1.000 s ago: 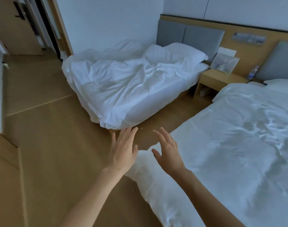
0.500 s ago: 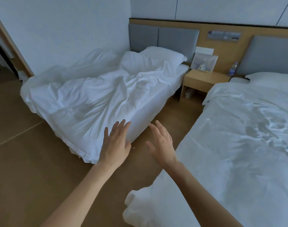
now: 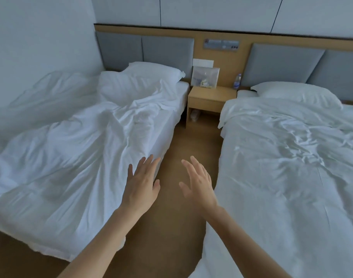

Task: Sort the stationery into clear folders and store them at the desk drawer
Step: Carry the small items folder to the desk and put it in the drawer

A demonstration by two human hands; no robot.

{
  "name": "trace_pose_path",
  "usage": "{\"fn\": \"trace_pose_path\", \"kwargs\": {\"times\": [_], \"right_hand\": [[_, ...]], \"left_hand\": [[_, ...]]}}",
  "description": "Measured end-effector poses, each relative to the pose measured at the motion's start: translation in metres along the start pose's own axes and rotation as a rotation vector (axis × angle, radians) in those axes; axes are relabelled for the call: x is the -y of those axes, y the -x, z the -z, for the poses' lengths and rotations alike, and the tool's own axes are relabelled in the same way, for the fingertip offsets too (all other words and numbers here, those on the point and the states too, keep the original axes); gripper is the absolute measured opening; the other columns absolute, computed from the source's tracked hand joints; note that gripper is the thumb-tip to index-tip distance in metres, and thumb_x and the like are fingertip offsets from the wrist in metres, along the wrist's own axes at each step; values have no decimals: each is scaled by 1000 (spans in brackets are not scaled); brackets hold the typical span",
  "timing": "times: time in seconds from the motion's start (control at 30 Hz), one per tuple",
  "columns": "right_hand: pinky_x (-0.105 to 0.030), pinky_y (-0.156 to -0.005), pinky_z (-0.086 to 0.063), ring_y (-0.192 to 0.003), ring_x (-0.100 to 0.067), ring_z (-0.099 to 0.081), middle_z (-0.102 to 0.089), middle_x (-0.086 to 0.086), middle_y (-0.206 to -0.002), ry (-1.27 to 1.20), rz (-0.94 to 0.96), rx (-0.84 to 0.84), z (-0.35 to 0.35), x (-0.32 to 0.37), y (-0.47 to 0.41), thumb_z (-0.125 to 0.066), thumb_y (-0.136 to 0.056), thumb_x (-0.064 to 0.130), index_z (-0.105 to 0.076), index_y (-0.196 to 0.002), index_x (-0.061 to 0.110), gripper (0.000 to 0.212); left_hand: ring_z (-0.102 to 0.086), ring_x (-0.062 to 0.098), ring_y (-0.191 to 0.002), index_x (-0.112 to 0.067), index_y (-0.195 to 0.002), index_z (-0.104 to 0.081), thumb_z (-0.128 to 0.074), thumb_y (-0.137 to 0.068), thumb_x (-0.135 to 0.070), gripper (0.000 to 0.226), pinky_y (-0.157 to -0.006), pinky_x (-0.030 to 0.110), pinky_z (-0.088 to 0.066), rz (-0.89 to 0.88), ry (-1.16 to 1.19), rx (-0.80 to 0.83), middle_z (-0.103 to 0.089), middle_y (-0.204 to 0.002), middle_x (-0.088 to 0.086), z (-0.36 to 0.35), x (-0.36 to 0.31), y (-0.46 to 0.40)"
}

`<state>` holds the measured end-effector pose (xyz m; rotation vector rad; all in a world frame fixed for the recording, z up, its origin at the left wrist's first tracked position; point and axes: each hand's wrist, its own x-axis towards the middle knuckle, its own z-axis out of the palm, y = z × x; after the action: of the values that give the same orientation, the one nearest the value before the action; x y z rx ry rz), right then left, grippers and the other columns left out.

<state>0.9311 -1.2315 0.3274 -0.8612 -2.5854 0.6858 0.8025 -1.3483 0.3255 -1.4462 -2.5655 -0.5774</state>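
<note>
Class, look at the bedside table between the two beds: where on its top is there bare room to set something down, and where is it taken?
The nightstand top is bare along its front and middle. Its back edge is crowded: the clear folder leans at the back left and a water bottle stands at the back right.

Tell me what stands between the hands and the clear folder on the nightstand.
Nothing visible does. The left hand and right hand hold nothing, above a bare brown floor aisle between two white beds, leading to the clear plastic folder leaning upright on the light wooden nightstand.
</note>
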Motion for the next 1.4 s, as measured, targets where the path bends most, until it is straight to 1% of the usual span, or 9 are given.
{"fn": "trace_pose_path", "kwargs": {"times": [0.17,0.27,0.37,0.5,0.63,0.83,1.0,1.23,1.4], "right_hand": [[-34,-117,-11,-145,-19,-12,-14,0,-157,26,-127,-48,-9,0,-25,-55,-94,23,-26,-147,25,60],[-32,-117,-11,-145,-18,-12,-13,0,-158,42,-223,-68,-6,-19,-41,-54,-94,24,-25,-147,25,60],[-32,-116,-12,-145,-18,-13,-13,0,-157,58,-292,-93,0,-42,-61,-54,-94,22,-25,-147,23,60],[-32,-116,-12,-144,-18,-14,-13,0,-157,62,-353,-128,1,-75,-101,-54,-95,23,-25,-147,24,59],[-31,-116,-12,-144,-18,-13,-12,0,-158,15,-382,-142,2,-104,-149,-53,-95,22,-25,-147,24,59],[-31,-116,-12,-144,-18,-13,-13,-1,-157,12,-385,-155,15,-137,-222,-53,-95,21,-25,-147,24,59],[-30,-116,-11,-145,-18,-12,-12,0,-157,34,-396,-128,8,-152,-283,-53,-95,22,-23,-148,24,60],[-32,-116,-12,-144,-18,-12,-13,-1,-157,75,-423,-125,-7,-163,-389,-54,-94,22,-24,-147,24,61],[-33,-116,-12,-144,-17,-13,-13,2,-157,85,-463,-175,-2,-168,-458,-53,-95,24,-25,-146,26,59]], "left_hand": [[-21,24,-143,-14,-145,-32,-53,-92,-11,56,-115,49,-9,-38,115,31,-29,-152,5,-1,25,-58],[-20,21,-143,-15,-144,-33,-53,-93,-13,56,-116,44,-5,-94,220,46,-29,-153,4,-22,17,-86],[-19,22,-144,-17,-145,-33,-53,-94,-15,55,-112,35,3,-163,231,57,-27,-154,4,-47,9,-116],[-19,20,-144,-18,-145,-33,-53,-93,-17,56,-115,43,-4,-214,221,106,-26,-154,2,-76,-2,-165],[-14,18,-145,-20,-146,-29,-51,-95,-18,56,-116,42,-4,-237,192,138,-21,-156,1,-100,-10,-222],[-15,18,-145,-20,-146,-28,-52,-94,-18,58,-115,39,-4,-229,205,142,-22,-156,0,-121,-17,-295],[-16,18,-145,-20,-147,-28,-54,-94,-19,59,-116,41,-6,-223,199,186,-22,-156,1,-146,1,-351],[-12,19,-145,-20,-147,-26,-51,-95,-17,58,-116,43,-4,-235,262,205,-19,-156,1,-174,35,-457],[-15,20,-145,-19,-147,-29,-53,-95,-18,57,-116,45,-7,-300,282,222,-22,-156,2,-189,51,-533]]}}
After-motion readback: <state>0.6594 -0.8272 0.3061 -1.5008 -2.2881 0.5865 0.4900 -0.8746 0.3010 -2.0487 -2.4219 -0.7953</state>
